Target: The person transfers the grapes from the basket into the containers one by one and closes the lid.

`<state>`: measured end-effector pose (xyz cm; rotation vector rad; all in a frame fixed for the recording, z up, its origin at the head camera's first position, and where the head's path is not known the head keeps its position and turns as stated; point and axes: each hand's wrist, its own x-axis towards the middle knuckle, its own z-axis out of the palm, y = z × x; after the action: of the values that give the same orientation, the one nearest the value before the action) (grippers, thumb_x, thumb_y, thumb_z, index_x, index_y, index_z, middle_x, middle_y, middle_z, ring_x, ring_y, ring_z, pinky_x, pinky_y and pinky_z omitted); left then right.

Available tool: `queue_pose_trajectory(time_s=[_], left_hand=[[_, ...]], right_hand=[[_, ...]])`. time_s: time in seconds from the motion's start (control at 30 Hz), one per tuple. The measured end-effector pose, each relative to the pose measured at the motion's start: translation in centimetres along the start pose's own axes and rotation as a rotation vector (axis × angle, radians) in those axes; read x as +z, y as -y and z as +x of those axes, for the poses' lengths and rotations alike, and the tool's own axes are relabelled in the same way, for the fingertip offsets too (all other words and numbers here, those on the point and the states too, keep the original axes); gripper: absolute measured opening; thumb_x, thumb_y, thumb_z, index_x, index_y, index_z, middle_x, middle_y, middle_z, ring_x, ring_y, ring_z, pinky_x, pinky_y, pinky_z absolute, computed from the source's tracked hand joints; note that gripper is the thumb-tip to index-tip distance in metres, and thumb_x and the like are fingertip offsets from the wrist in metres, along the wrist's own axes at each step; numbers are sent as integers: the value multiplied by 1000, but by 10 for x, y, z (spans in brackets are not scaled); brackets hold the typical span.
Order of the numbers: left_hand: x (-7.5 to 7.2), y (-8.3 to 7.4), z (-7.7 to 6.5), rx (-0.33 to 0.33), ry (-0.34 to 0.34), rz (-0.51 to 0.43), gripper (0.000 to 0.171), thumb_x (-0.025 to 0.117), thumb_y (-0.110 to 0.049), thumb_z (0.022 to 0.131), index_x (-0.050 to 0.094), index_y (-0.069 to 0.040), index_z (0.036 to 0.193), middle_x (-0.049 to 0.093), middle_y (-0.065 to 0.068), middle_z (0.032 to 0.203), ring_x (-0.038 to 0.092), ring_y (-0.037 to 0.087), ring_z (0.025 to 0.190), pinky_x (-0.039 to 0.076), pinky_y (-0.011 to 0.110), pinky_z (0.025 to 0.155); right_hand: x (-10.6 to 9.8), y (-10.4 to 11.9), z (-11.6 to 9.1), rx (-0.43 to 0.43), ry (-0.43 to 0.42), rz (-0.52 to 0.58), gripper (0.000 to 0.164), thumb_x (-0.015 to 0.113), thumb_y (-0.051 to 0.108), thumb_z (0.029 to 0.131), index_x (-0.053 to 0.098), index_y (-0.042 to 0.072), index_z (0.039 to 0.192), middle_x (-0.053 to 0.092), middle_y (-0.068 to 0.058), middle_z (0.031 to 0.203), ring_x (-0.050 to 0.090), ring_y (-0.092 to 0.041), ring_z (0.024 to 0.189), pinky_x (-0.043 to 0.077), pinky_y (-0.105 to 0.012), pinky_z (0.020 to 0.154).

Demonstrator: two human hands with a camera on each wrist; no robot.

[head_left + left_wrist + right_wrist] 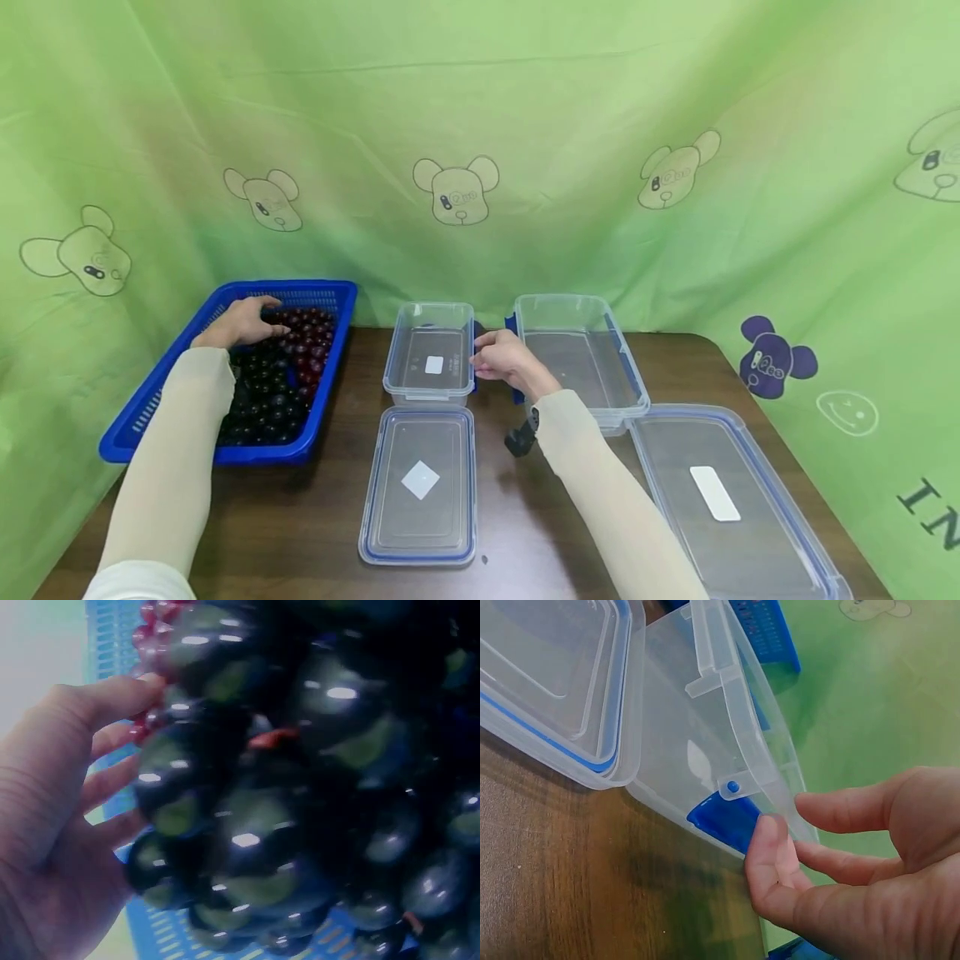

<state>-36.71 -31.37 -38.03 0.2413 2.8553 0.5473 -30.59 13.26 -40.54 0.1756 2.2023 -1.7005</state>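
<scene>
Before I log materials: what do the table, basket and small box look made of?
Table: brown wood or wood-look laminate, slight sheen; grain shows, core doesn't.
Basket: likely molded plastic, satin blue; evenly slotted.
Small box: probably clear, glossy plastic; table shows through.

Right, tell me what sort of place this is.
Likely an indoor staged tabletop workspace: a green cartoon-printed fabric backdrop hangs behind a wood-grain table bearing a blue plastic basket of grapes.

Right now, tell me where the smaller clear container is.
In the head view, the smaller container stands between the blue basket on the left and the larger container on the right.
</scene>
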Motion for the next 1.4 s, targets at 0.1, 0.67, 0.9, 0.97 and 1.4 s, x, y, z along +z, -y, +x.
queue_pose_trajectory(time_s=[0.1, 0.67, 0.9, 0.97, 1.4], left_hand=[[7, 4, 3, -9, 10, -15, 67, 61, -24, 105, 36, 9, 157, 29, 42, 161, 37, 61, 143, 41, 71, 111], [4, 2, 14, -73, 75, 70, 70, 58, -26, 104, 33, 13, 156, 30, 46, 157, 42, 61, 137, 46, 66, 100], [8, -1, 16, -68, 80, 87, 78, 57, -32, 105, 26, 16, 157, 28, 47, 157, 33, 65, 142, 42, 72, 110], [11, 0, 17, -69, 76, 83, 75, 57, -31, 105, 27, 16, 157, 30, 47, 155, 36, 65, 140, 44, 72, 108], [15, 4, 19, -59, 66, 56, 68, 54, -19, 105, 28, 12, 159, 28, 47, 156, 50, 59, 125, 49, 60, 92]], right_hand=[[-1, -3, 0, 12, -2, 11, 51, 58, -14, 94, 49, -11, 144, 64, -10, 94, 62, -13, 72, 59, -20, 68], [2, 0, 1, 16, -12, 27, 49, 60, -11, 95, 50, -9, 143, 63, -8, 90, 61, -10, 68, 62, -22, 71], [3, -1, 0, 6, -9, 24, 48, 61, -12, 95, 50, -11, 142, 65, -10, 91, 63, -12, 68, 64, -25, 74], [3, -2, -1, 7, -6, 24, 49, 61, -12, 95, 50, -11, 142, 65, -10, 91, 64, -12, 69, 64, -25, 75], [1, -2, -3, 8, -3, 10, 48, 61, -11, 96, 50, -10, 143, 65, -11, 95, 64, -15, 73, 65, -28, 79]])
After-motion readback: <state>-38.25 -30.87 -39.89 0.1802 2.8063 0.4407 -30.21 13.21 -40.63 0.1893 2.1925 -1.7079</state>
